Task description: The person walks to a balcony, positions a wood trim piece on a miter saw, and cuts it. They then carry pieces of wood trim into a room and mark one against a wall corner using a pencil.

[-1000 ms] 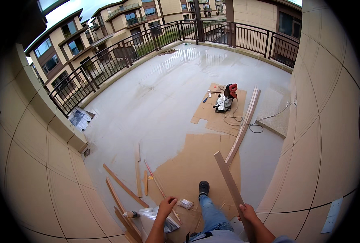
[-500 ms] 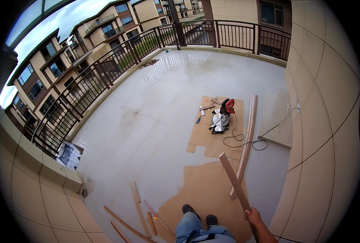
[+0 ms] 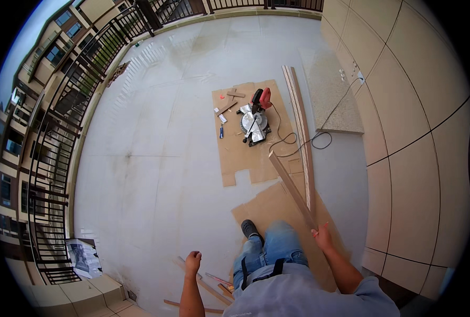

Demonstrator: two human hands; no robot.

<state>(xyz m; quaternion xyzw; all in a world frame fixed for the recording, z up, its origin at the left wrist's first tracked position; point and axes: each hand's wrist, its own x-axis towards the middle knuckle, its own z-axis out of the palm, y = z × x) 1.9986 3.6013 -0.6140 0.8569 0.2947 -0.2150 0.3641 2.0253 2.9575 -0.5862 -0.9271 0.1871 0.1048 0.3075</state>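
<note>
My right hand is wrapped round the near end of a long brown wooden board. The board slants forward and left, and its pale cut end points toward the miter saw. That saw, with a red handle and a silver table, stands on cardboard. My left hand is raised over the floor at my left, fingers curled, and I see nothing in them. Below it lie several loose wooden strips, partly hidden by my arm and body.
Long boards lie right of the saw, with its cable running to the wall. A stone slab sits by that wall. Wood offcuts and a blue-handled tool lie on the cardboard. A railing bounds the left side.
My view has tilted down and I have moved closer to the saw. My left hand has come into sight. The board is still in my right hand, its far end now nearer the saw.
</note>
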